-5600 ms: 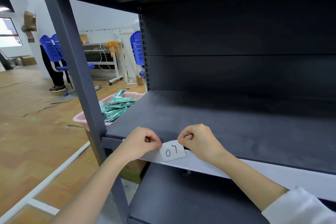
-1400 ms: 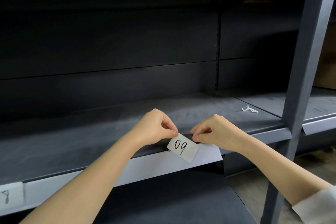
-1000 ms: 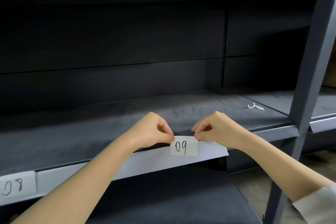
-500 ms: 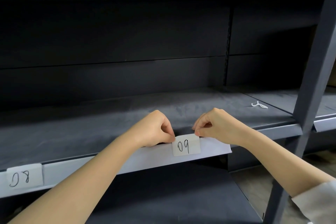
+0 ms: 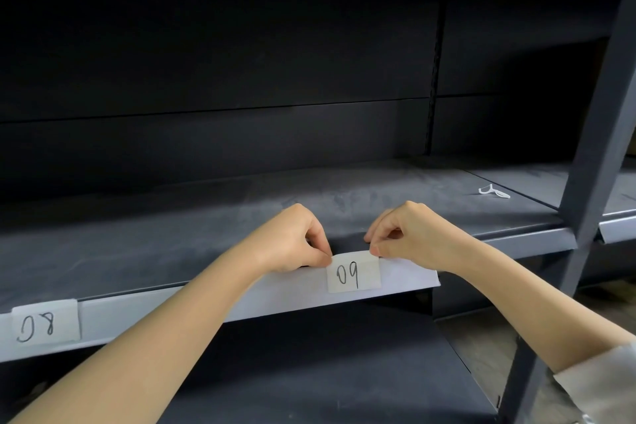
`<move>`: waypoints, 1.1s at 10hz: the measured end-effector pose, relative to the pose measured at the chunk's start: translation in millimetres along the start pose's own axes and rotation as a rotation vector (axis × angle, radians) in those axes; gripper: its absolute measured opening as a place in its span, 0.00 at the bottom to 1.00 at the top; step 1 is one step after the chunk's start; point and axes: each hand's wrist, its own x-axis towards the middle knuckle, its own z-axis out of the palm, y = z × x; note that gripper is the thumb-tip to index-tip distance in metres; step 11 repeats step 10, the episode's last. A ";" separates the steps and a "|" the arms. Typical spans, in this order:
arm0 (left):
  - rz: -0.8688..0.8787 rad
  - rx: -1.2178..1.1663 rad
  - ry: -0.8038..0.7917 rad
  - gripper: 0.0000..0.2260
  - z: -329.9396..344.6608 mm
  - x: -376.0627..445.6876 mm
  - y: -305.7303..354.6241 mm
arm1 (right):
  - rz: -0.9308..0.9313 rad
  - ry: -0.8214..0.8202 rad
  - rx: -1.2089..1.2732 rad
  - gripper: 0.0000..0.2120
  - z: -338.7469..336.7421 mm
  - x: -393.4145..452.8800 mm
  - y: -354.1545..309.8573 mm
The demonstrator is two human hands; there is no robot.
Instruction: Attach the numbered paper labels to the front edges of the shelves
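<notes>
A dark grey shelf (image 5: 172, 237) runs across the view, and along its front edge sits a pale label strip (image 5: 282, 293) that tilts slightly upward toward the right. The paper label marked "09" (image 5: 354, 272) lies flat against this strip near its right end, upright, with its top edge meeting the lip of the shelf. The left hand (image 5: 289, 241) is curled, thumb and forefinger pressed together on the label's upper left corner. The right hand (image 5: 409, 234) is curled the same way, its thumb and forefinger pinching the upper right corner, so the two hands sit just beside each other with the top of the label between them. A light sleeve (image 5: 599, 379) covers the right forearm at the lower right corner of the frame; the left forearm is bare. Far to the left on the same strip, well apart from the hands, a second label marked "08" (image 5: 44, 322) is already in place. On the shelf surface to the right lies a small white plastic piece (image 5: 494, 191), near a grey upright post (image 5: 592, 162). Below, a lower shelf (image 5: 327, 365) shows dark.
</notes>
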 end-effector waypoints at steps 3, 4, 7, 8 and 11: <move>0.015 0.004 0.000 0.03 1.1 -0.1 -2.4 | -0.004 0.004 -0.020 0.05 0.8 -0.5 -1.7; 0.015 0.013 -0.006 0.03 0.2 -1.2 -1.8 | 0.002 0.004 -0.022 0.05 0.7 -1.1 -2.1; 0.017 -0.025 0.014 0.04 -0.1 -2.6 -5.1 | 0.043 0.022 0.028 0.05 1.8 -0.3 -1.8; 0.030 -0.012 0.050 0.09 -0.1 -2.6 -8.5 | 0.058 0.038 0.046 0.04 0.6 -1.8 -2.3; 0.059 -0.138 0.194 0.15 -9.5 -8.6 -22.2 | 0.069 0.174 0.096 0.08 4.9 1.5 -5.8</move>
